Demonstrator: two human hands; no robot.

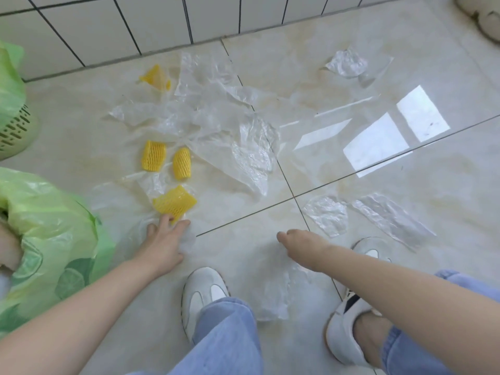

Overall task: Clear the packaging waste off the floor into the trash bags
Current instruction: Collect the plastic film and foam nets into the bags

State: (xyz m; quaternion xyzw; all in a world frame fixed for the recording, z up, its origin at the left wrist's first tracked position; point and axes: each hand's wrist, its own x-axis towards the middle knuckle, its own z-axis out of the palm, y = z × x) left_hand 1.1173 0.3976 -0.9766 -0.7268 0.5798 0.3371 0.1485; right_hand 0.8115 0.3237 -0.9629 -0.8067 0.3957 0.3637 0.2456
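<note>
A glossy beige tiled floor [378, 239] meets a white tiled wall [108, 28] at the top of the view. Crumpled clear plastic sheets [230, 131] are scattered across most of the floor, the largest mass in the middle, smaller pieces to the upper right and lower right, and one between the person's feet. At the left edge sits a green trash bag [54, 234], open at the top, with a second green bag [10, 85] lining a pale perforated basket [16, 131] behind it. White sneakers [203, 296] and light blue jeans [224, 334] show at the bottom.

Four yellow foam nets lie left of centre: one near the wall [155, 77], two side by side [154, 155] further down, and the nearest yellow foam net [174, 203] just beside the trash bag.

The left hand [162, 244] reaches forward, its fingers spread and lightly bent, fingertips [169, 219] touching the near edge of that nearest net without closing round it. The right hand [300, 242] hovers over the floor, fingers curled downward and holding nothing, close to a small clear plastic piece [326, 215].
</note>
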